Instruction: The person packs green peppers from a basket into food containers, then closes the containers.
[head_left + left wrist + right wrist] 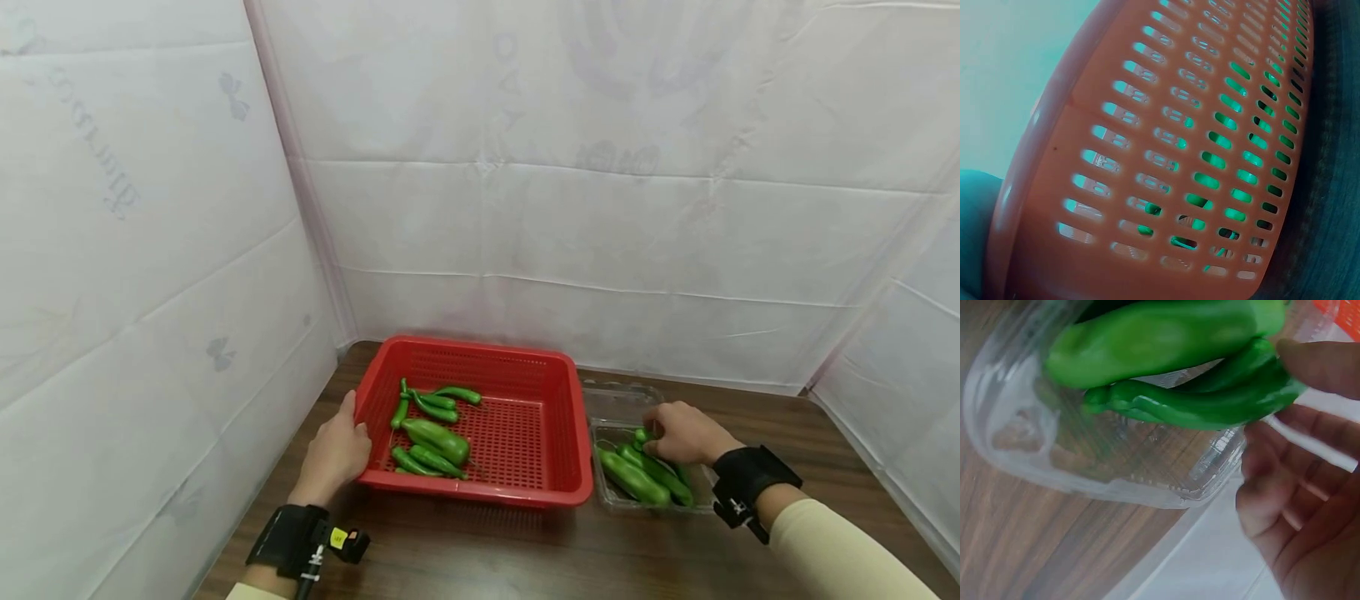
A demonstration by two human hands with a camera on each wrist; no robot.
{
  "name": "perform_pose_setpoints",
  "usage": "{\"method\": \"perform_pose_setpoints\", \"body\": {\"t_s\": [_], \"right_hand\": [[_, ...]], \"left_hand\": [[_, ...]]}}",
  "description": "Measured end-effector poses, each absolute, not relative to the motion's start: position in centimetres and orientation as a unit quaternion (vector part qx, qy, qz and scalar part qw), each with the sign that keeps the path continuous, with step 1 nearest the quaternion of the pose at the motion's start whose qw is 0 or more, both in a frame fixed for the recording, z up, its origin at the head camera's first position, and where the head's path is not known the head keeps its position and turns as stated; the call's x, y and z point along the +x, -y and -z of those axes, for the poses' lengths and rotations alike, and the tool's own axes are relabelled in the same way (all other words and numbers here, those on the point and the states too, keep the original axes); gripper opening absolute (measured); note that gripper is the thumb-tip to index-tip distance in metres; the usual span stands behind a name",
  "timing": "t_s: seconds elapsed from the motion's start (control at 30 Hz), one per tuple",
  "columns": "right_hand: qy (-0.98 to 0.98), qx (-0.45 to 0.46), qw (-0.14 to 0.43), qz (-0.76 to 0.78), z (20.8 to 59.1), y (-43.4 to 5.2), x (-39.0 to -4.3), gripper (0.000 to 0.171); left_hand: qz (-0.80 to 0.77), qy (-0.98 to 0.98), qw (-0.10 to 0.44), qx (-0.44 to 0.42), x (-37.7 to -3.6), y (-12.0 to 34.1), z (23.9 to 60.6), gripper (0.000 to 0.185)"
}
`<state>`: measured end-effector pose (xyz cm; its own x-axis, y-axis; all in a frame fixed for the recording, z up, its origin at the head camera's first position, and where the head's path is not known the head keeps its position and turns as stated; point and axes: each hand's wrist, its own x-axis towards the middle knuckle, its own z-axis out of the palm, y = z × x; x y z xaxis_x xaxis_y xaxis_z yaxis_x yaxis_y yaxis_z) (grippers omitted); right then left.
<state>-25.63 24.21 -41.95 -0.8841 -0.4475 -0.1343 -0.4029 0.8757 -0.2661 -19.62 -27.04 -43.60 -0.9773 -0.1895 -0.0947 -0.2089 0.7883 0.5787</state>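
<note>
A red slotted basket (480,346) stands on the wooden table with several green peppers (435,439) in its left half. My left hand (352,429) rests against its front left corner, thumb up along the side wall. In the left wrist view the basket wall (1116,156) fills the frame, with green showing through the slots. To the right sits a clear plastic tray (652,507) holding more peppers (633,479). My right hand (651,429) reaches into it. Thumb and fingers of that hand (1288,384) pinch the end of a slim pepper (1197,403) under a thicker one (1160,334).
White sheeting walls close in the table on the left, back and right. The tray's open clear lid (622,392) lies behind it, against the basket's right side. Bare wooden tabletop (525,550) runs along the front.
</note>
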Motion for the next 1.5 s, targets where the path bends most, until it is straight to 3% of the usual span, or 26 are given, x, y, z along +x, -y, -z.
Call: {"method": "perform_pose_setpoints", "body": {"t_s": [0.13, 0.33, 0.63, 0.97, 1.5], "right_hand": [[-0.958, -0.246, 0.082, 0.125, 42.3, -24.5, -25.5, 0.007], [-0.959, -0.244, 0.077, 0.118, 42.6, -24.3, -25.5, 0.014], [-0.962, -0.226, 0.097, 0.121, 42.0, -24.2, -25.5, 0.007], [-0.966, -0.203, 0.109, 0.120, 41.9, -24.6, -25.7, 0.013], [-0.966, -0.195, 0.072, 0.152, 40.0, -24.1, -26.2, 0.015]], "left_hand": [[-0.311, -0.944, 0.022, -0.105, -19.7, 27.0, 43.6, 0.068], [-0.310, -0.944, 0.029, -0.109, -19.7, 27.1, 43.4, 0.069], [-0.311, -0.944, 0.026, -0.105, -19.7, 27.2, 43.3, 0.069], [-0.310, -0.945, 0.026, -0.101, -19.7, 27.2, 43.3, 0.070], [-0.310, -0.945, 0.025, -0.101, -19.8, 27.3, 43.5, 0.070]]}}
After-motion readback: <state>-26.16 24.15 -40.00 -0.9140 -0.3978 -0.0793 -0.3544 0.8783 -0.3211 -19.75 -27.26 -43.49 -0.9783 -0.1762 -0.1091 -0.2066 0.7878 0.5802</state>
